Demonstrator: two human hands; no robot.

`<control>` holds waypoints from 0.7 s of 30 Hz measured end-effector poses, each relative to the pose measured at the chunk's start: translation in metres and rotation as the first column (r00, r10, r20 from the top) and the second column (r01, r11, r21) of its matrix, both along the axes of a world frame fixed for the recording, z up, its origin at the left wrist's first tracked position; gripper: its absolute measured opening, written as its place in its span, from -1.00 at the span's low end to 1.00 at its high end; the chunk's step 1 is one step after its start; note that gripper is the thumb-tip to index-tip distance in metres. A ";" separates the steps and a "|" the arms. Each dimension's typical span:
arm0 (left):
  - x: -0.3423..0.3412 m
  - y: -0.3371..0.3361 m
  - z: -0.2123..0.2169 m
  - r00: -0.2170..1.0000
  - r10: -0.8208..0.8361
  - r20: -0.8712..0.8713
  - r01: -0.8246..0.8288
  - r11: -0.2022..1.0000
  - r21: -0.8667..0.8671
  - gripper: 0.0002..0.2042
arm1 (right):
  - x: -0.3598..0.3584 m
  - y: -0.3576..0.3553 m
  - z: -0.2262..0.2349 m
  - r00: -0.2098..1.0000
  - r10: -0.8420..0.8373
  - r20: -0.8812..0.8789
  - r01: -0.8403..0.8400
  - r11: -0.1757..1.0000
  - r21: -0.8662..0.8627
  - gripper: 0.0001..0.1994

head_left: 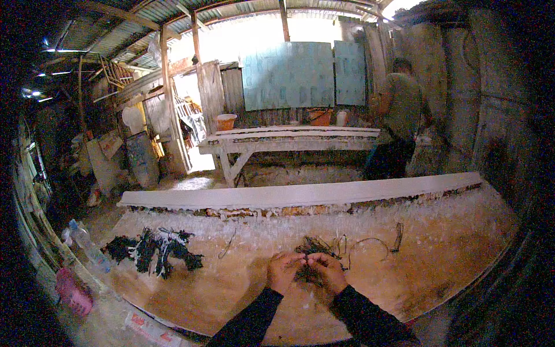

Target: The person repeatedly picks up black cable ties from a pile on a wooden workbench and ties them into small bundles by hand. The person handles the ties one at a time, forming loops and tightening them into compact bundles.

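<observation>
My left hand (283,270) and my right hand (328,272) meet above the brown table, fingertips pinched close together. Between them is some thin dark strand that I cannot make out clearly. Just behind and under my fingers lies a tangled bundle of dark fibre strands (325,246). To its right a loose strand (370,240) curls across the board, ending near a small dark clump (397,237). A heap of black and white fibre bundles (156,250) rests on the left of the table, with a thin loop of strand (228,244) beside it.
A long white moulding strip (300,195) runs along the table's far edge. Left of the table are a clear plastic bottle (89,246) and a pink perforated item (74,292). Behind stands a white workbench (231,147) with orange tubs (226,122); a person (402,115) stands at its right.
</observation>
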State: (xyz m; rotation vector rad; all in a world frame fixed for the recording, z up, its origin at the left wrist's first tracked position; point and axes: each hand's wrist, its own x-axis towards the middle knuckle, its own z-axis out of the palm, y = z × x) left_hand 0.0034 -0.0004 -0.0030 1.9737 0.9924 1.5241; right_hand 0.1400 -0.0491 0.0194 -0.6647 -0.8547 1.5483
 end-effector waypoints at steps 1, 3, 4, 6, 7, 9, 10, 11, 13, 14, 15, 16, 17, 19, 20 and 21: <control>-0.001 0.000 0.001 1.000 0.002 -0.021 -0.001 0.999 0.042 -0.85 | 0.001 0.003 -0.003 0.991 -0.082 0.104 0.082 0.997 0.010 -0.90; -0.002 -0.001 0.003 0.998 0.009 -0.062 -0.001 0.992 0.124 -0.85 | 0.002 0.008 -0.008 0.948 -0.170 0.270 0.175 0.985 0.007 -0.89; -0.002 -0.002 0.003 0.999 -0.005 -0.051 0.007 0.999 0.035 -0.85 | 0.002 0.008 -0.010 0.956 -0.154 0.248 0.133 0.986 0.099 -0.89; -0.002 -0.003 0.003 0.999 -0.032 -0.021 0.029 0.990 -0.135 -0.85 | 0.003 0.010 -0.012 0.950 -0.177 0.258 0.142 0.979 0.149 -0.90; -0.001 -0.003 0.002 0.996 -0.073 0.041 0.079 0.985 -0.153 -0.85 | 0.003 0.010 -0.012 0.970 -0.142 0.195 0.118 0.984 0.130 -0.91; -0.001 -0.001 0.001 0.974 -0.154 0.165 0.183 0.967 -0.179 -0.85 | 0.002 0.009 -0.011 0.995 -0.082 0.064 0.074 0.991 0.113 -0.91; -0.001 -0.001 0.000 0.978 -0.151 0.142 0.177 0.966 -0.187 -0.84 | 0.002 0.008 -0.010 0.992 -0.101 0.081 0.094 0.992 0.086 -0.92; -0.001 0.000 -0.001 0.982 -0.148 0.119 0.169 0.966 -0.196 -0.84 | 0.002 0.008 -0.009 0.991 -0.097 0.088 0.091 0.994 0.067 -0.93; -0.001 0.000 -0.002 0.982 -0.151 0.110 0.172 0.963 -0.210 -0.82 | 0.003 0.008 -0.009 0.989 -0.099 0.108 0.088 0.991 0.097 -0.93; -0.001 0.001 -0.003 0.980 -0.159 0.123 0.182 0.960 -0.214 -0.82 | 0.004 0.009 -0.009 0.987 -0.107 0.120 0.089 0.985 0.147 -0.93; -0.001 0.001 -0.003 0.977 -0.166 0.136 0.193 0.957 -0.218 -0.81 | 0.005 0.010 -0.011 0.985 -0.115 0.132 0.088 0.977 0.197 -0.93; -0.001 0.001 -0.004 0.980 -0.156 0.122 0.183 0.950 -0.255 -0.81 | 0.005 0.011 -0.012 0.979 -0.127 0.157 0.096 0.977 0.191 -0.93; -0.001 0.001 -0.004 0.983 -0.147 0.107 0.173 0.941 -0.292 -0.81 | 0.006 0.013 -0.015 0.973 -0.139 0.182 0.105 0.977 0.184 -0.93; -0.002 0.002 -0.006 0.982 -0.156 0.107 0.182 0.931 -0.317 -0.81 | 0.007 0.016 -0.018 0.954 -0.165 0.250 0.111 0.970 0.218 -0.92; -0.002 0.005 -0.007 0.978 -0.173 0.121 0.202 0.931 -0.303 -0.81 | 0.007 0.018 -0.019 0.939 -0.181 0.291 0.105 0.960 0.260 -0.91; -0.002 0.007 -0.008 0.972 -0.190 0.135 0.222 0.932 -0.287 -0.81 | 0.007 0.018 -0.019 0.906 -0.230 0.355 0.135 0.953 0.272 -0.90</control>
